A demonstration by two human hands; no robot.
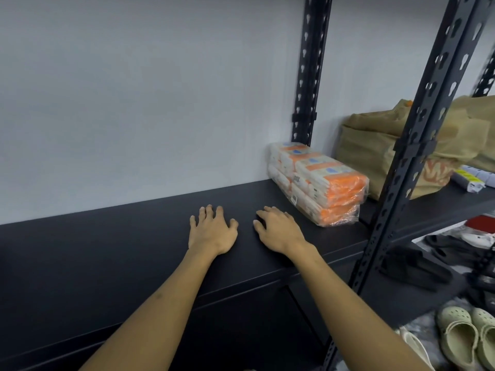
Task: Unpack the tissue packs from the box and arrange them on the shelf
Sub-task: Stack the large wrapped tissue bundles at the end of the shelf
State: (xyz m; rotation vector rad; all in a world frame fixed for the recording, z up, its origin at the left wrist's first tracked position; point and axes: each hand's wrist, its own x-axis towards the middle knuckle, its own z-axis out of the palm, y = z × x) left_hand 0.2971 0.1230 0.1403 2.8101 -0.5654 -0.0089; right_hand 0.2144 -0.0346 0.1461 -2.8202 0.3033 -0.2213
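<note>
Both hands — left hand (213, 230) and right hand (277, 228) — lay with fingers spread on the black shelf (107, 250), holding nothing. Beyond, the wrapped tissue packs (318, 183) sat against the wall — the next bundle should butt squarely alongside.

Plain white wall (134, 103) bhd black slotted uprights (308, 76); shoes (460, 336) btm rt.
</note>
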